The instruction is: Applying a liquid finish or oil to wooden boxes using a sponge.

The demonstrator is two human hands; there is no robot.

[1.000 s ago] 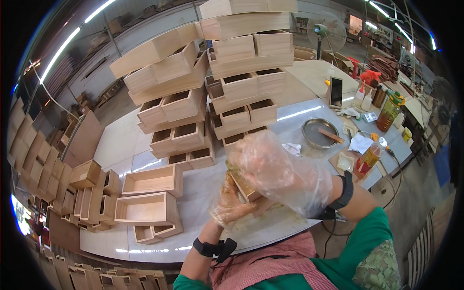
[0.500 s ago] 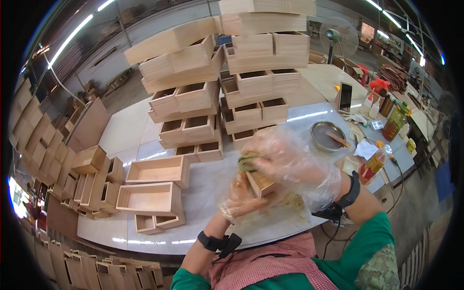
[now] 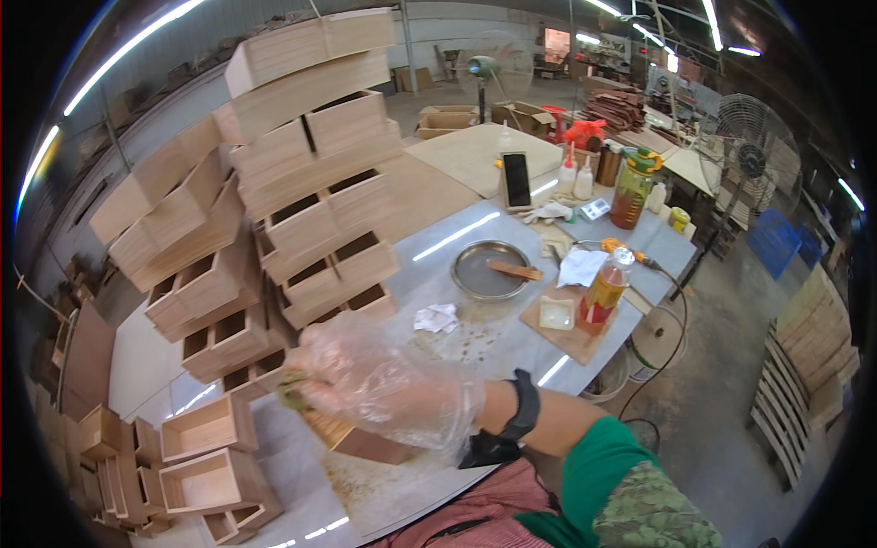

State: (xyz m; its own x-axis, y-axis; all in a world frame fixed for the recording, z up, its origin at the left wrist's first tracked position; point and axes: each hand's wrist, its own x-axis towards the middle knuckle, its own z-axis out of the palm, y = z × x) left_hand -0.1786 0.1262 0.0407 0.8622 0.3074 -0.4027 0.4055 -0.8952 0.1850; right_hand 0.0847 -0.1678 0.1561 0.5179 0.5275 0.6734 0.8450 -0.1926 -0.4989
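Note:
My right hand [image 3: 352, 370], in a clear plastic glove, is closed on a greenish rag [image 3: 290, 391]. It presses the rag near the far end of a small wooden box [image 3: 370, 446], which sits tilted low over the stained worktop. The hand covers much of the box, whose visible inner side looks yellowish-brown. My left hand does not show. To the left of the box stand pale wooden drawers [image 3: 212, 429], open side facing me.
Tall stacks of wooden drawers [image 3: 320, 215] rise at the left. On the table [image 3: 429, 352] are crumpled white paper [image 3: 436, 318], a round metal pan [image 3: 477, 283] with a wooden stick [image 3: 513, 269], an orange-capped bottle [image 3: 605, 290], a green-lidded jug [image 3: 632, 190] and a phone [image 3: 516, 181].
The view has swung to the right, so the table things appear further left. My left hand, earlier holding the box, has dropped out of sight. My right hand still grips the rag at the box.

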